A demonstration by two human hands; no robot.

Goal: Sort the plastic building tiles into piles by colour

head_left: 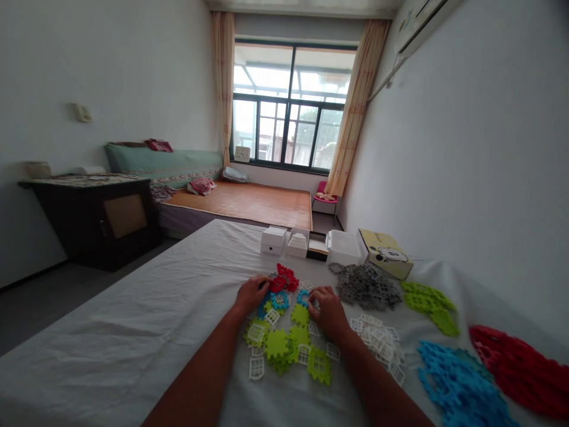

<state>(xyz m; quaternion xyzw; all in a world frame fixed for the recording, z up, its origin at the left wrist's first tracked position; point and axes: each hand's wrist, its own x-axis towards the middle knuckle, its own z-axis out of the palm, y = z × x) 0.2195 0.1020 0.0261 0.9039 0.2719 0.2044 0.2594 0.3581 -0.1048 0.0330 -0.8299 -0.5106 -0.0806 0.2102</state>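
Note:
My left hand (252, 295) is closed, its fingertips at the left edge of a few red notched building pieces (284, 279). Whatever its fingers hold, if anything, is hidden. Just below it lie blue notched pieces (280, 301). My right hand (328, 309) has curled fingers, with thumb and fingertips at the edge of a small blue notched piece (303, 297). Between and below my hands spreads a loose pile of lime-green notched squares (277, 344), mixed with white lattice window pieces (256, 367).
To the right lie heaps of grey pieces (368, 287), white window pieces (377, 338), green pieces (429, 302), blue pieces (462, 385) and red pieces (520, 367). White boxes (273, 240), a clear plastic tub (344, 246) and a yellow cartoon box (386, 254) line the far edge.

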